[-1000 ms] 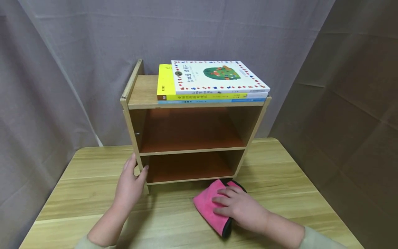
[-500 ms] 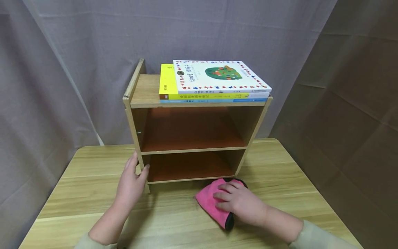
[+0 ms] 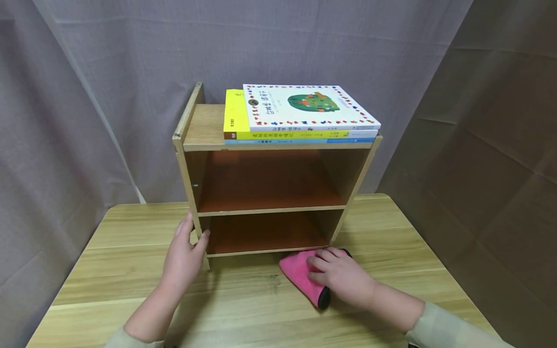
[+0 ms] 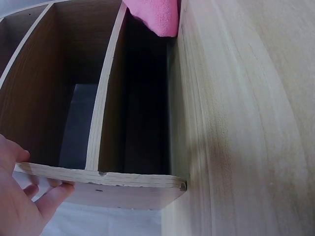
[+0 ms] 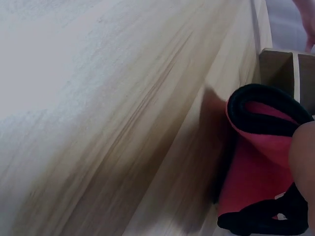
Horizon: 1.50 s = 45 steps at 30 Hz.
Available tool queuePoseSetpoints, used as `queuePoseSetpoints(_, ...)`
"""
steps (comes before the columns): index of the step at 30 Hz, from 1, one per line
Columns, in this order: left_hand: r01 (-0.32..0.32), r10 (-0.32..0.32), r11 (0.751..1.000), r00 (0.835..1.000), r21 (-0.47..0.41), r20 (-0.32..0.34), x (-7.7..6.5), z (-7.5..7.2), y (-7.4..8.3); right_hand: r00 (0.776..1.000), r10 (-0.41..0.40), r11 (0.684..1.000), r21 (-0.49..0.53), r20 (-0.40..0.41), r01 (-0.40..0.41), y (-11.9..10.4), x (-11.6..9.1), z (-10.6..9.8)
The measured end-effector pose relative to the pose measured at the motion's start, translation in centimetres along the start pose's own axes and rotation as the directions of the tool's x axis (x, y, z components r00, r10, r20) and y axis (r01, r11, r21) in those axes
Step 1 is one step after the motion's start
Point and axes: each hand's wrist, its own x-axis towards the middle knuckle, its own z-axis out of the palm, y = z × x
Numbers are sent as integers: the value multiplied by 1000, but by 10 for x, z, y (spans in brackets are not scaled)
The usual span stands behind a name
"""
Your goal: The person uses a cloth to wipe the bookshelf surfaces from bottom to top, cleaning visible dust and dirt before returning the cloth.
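A small wooden shelf (image 3: pixel 271 211) with a lower and a middle compartment stands on the table. My left hand (image 3: pixel 184 253) grips its left side panel near the bottom, thumb on the inner side and fingers outside. In the left wrist view, the left hand (image 4: pixel 22 191) pinches the panel's edge. My right hand (image 3: pixel 344 278) holds a folded pink cloth (image 3: pixel 302 270) with black edging down on the table at the shelf's lower right front corner. The right wrist view shows the folded cloth (image 5: pixel 261 162) beside part of the hand; the right thumb is hidden.
Several books (image 3: pixel 300 108) lie stacked on the shelf's top, a white one uppermost. A small dark smudge (image 3: pixel 274 278) marks the wooden table (image 3: pixel 243 309) left of the cloth. Grey curtains (image 3: pixel 130 96) hang behind and at the right.
My right hand has moved the cloth slightly right and toward the shelf, exposing the smudge on the table. The left hand keeps its hold on the side panel.
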Motion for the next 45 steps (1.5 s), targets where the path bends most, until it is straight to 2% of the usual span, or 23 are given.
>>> queuePoseSetpoints(5, -3, 3, 1000, 1000, -6, 2, 0, 0, 0, 1000, 22, 999, -45, 21, -21, 0, -2, 1)
queuePoseSetpoints(12, 7, -7, 1000, 1000, -7, 9, 0, 0, 0, 992, 75, 993, -95, 103, -65, 1, -6, 4)
queuePoseSetpoints(16, 23, -23, 1000, 1000, -1, 16, -1, 0, 0, 988, 94, 991, -111, 123, -80, 2, -9, 6)
queuePoseSetpoints(19, 32, -32, 1000, 999, 1, 21, -1, -1, 0, 986, 108, 988, -122, 128, -92, 2, -10, 7)
queuePoseSetpoints(29, -9, 9, 1000, 1000, -2, -9, -1, -1, -1, 982, 156, 981, -135, 105, -141, 1, -12, 9)
queuePoseSetpoints(37, -21, 21, 1000, 1000, -5, -18, -1, -1, 0, 975, 211, 975, -88, 74, -204, -3, -14, 11)
queuePoseSetpoints(45, -33, 33, 999, 999, -4, -27, 0, 0, -2, 960, 261, 965, -54, 106, -257, -6, -17, 14)
